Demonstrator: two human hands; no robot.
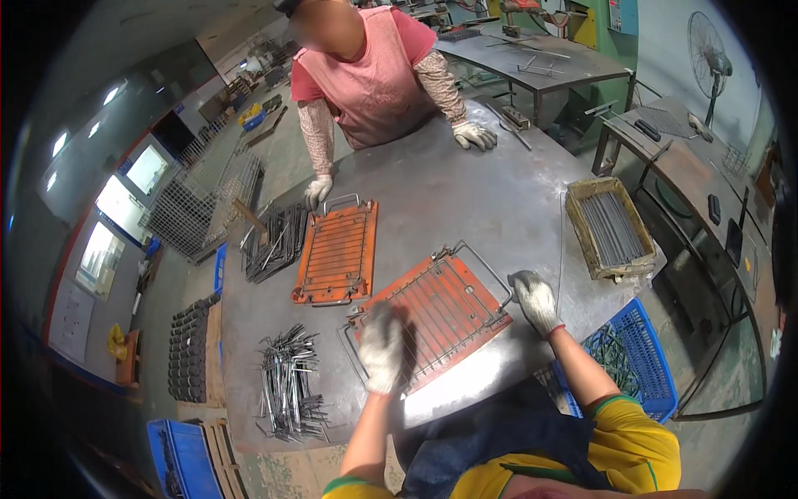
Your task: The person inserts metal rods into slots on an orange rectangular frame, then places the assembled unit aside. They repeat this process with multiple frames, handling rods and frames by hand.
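In front of me on the metal table lies an orange jig plate (445,349) carrying a grid of thin metal rods, with a bent wire handle (485,268) at its right end. My left hand (381,351), in a whitish knit glove, is over the plate's left end; its fingers are blurred, and whether they grip anything is hidden. My right hand (536,301), gloved with dark-stained fingertips, rests just beyond the plate's right end beside the wire handle, fingers stretched forward and nothing visible in them. A second orange jig plate (339,254) with rods lies farther left.
Across the table (465,191) stands a co-worker (378,75) in pink, both gloved hands on or near it. Loose metal rods (291,382) and dark wire pieces (277,241) pile up at left. At right are a rod-filled yellowish bin (573,208) and a blue basket (657,358).
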